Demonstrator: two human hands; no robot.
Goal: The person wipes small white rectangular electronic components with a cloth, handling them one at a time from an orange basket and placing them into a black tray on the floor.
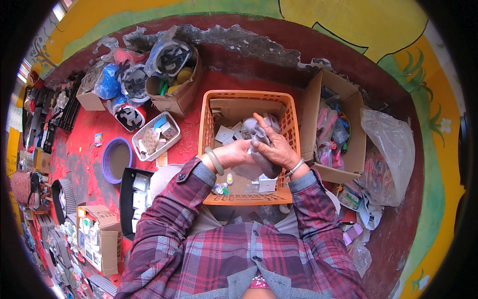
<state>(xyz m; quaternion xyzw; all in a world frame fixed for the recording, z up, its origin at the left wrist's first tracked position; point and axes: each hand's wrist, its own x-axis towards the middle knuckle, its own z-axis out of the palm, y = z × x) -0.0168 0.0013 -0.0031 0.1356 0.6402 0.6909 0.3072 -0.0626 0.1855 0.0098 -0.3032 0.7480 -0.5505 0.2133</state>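
Looking down from the head view, both hands meet over the orange plastic basket. The right hand wraps its grip around a grey cloth-like item, fingers closed on top, while the left hand pinches the same item from the side, probably to steady it. It hangs just above the basket's small white pieces. An open cardboard box stands just beside, within easy reach.
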